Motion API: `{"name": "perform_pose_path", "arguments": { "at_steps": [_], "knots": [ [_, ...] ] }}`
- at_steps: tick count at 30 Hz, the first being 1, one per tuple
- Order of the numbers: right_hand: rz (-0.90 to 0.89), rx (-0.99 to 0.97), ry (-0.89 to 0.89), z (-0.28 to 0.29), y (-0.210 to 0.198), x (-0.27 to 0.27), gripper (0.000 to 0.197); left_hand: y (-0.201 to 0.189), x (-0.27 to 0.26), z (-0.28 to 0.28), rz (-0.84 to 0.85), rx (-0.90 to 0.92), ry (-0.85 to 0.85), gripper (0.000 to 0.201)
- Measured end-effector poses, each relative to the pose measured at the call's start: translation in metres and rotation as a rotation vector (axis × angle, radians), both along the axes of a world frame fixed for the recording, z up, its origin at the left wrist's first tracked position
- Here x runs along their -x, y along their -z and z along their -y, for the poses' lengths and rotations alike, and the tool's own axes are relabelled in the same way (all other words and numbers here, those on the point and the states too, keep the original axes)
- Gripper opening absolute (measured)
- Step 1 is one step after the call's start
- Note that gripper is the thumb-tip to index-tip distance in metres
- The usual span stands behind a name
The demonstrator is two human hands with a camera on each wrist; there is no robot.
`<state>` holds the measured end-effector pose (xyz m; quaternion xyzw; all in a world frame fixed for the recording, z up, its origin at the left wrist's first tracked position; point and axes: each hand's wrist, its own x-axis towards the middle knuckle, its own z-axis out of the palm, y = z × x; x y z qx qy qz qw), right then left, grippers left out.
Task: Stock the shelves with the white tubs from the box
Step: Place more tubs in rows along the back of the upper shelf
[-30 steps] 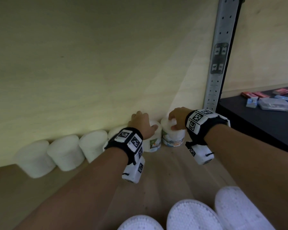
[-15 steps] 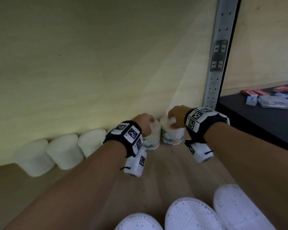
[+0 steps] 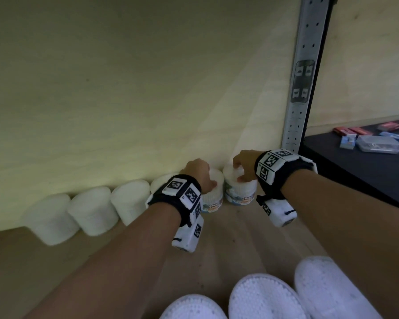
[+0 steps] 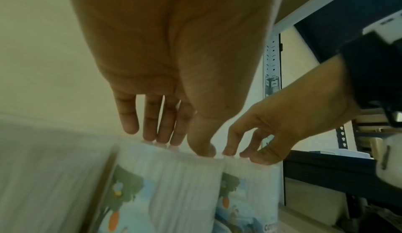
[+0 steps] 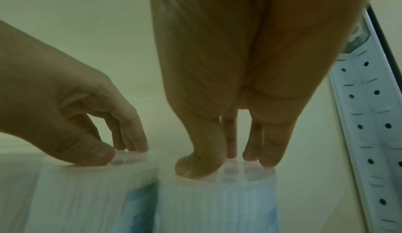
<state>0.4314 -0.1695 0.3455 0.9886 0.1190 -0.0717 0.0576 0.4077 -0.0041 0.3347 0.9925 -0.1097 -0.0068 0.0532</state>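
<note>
Wooden shelf (image 3: 228, 236), white labelled tubs (image 3: 240, 187) rowed, hands' fingertips (image 5: 230, 152) atop

Left forearm (image 3: 115, 247): reaching forward and slightly rightward, wearing a black wrist strap with white marker blocks. Left hand (image 3: 199, 173): arching palm-down, fingers (image 4: 162, 125) pointing down with tips and thumb resting on what lies beneath. Right forearm (image 3: 346, 215): extending forward and leftward, likewise wearing a strap. Right hand (image 3: 245, 163): hanging palm-down just beside the left, fingers (image 5: 269, 149) and thumb pressing downward at their tips. Hands sitting close, not touching.
</note>
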Motion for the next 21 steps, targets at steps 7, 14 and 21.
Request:
{"name": "perform_pose_path", "arguments": {
  "at_steps": [7, 14, 21],
  "knots": [
    [-0.093, 0.127, 0.015, 0.003, -0.005, 0.028, 0.066, -0.01, 0.029, 0.01, -0.056, -0.126, 0.101, 0.05],
    [-0.176, 0.202, 0.108, 0.004, -0.023, 0.086, 0.059, -0.015, 0.072, 0.021, -0.123, -0.123, 0.159, 0.046],
    [-0.231, 0.193, 0.112, 0.039, 0.035, 0.046, 0.102, -0.016, 0.101, 0.03, -0.186, -0.137, 0.178, 0.048]
  ]
}}
